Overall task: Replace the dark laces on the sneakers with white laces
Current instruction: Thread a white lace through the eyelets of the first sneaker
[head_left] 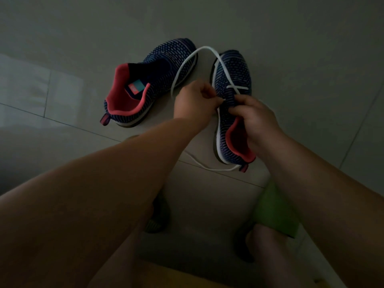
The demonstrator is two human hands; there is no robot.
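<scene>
Head view: relacing right-hand sneaker (pixel 230 104) on floor, first crossing done. Left hand (pixel 195 100) fingers pinch white lace (pixel 182 67) tip at eyelet; right hand (pixel 255 119) grips tongue. Next: thread tip, pull slack. Other sneaker (pixel 149 80) laceless, just beside.

One head cam, wide-angle, looks steeply down and fwd, close over forearms onto tiled floor (pixel 62 90).

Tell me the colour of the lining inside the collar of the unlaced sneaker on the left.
Coral pink lining, seen in the head view, against a dark navy knit upper.
</scene>
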